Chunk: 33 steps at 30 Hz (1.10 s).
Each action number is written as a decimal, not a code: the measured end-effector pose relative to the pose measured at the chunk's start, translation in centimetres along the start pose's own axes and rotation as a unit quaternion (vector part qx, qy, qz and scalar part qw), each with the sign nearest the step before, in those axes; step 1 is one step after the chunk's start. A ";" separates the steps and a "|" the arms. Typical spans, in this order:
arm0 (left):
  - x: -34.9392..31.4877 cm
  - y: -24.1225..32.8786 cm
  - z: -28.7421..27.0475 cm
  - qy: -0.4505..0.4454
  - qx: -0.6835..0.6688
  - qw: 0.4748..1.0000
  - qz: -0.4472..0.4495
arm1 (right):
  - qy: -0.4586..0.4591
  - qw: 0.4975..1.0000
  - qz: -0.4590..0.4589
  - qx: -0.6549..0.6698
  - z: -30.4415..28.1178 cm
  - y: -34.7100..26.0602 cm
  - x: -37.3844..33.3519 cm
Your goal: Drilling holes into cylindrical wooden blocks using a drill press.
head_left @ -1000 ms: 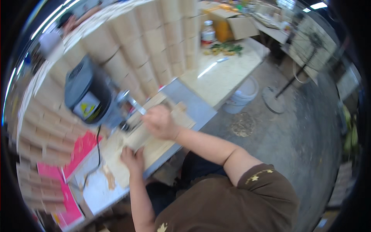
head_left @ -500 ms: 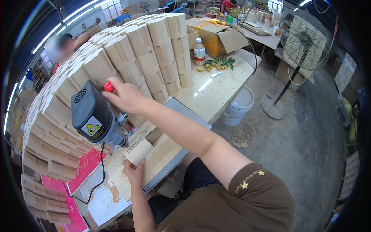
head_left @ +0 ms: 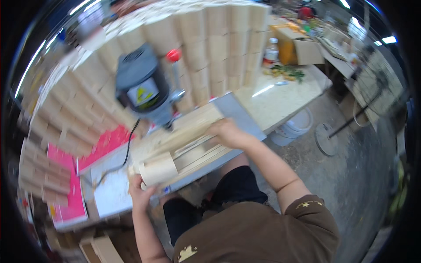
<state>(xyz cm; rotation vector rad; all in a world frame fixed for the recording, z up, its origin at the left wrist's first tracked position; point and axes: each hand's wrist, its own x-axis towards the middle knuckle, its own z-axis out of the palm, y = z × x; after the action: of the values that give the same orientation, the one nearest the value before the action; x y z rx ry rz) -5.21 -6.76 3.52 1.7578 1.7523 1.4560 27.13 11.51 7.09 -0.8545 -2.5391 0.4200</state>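
My right hand (head_left: 228, 131) has come off the drill press's red knob (head_left: 173, 55) and now presses on the long wooden piece (head_left: 184, 131) under the spindle; my left hand (head_left: 139, 193) grips the wooden block (head_left: 158, 168) on the bench (head_left: 245, 118).

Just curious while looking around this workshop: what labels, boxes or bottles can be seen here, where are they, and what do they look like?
Warning sticker: on the grey drill motor, white rectangle with a yellow triangle.
Cardboard box: far right on the bench, open, brown with an orange side.
Bottle: left of the box, clear with a pale label.
Bucket: under the bench, white, round.
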 end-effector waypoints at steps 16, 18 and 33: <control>-0.2 3.8 0.7 0.052 -0.207 0.881 -0.423 | 0.009 0.999 -0.028 0.018 0.0 -4.3 -0.4; -0.1 3.2 1.5 0.043 -0.204 0.887 -0.412 | 0.011 0.999 -0.026 0.016 0.2 -4.4 -0.5; -3.1 4.1 8.1 0.053 0.013 0.998 -0.036 | 0.132 0.989 0.063 0.030 2.1 -3.1 -2.4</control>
<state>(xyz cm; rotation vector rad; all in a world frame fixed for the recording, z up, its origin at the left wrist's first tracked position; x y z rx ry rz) 4.15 -6.84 1.54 1.6382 1.8740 1.5292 26.27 7.34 5.83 -0.9806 -2.2279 0.3925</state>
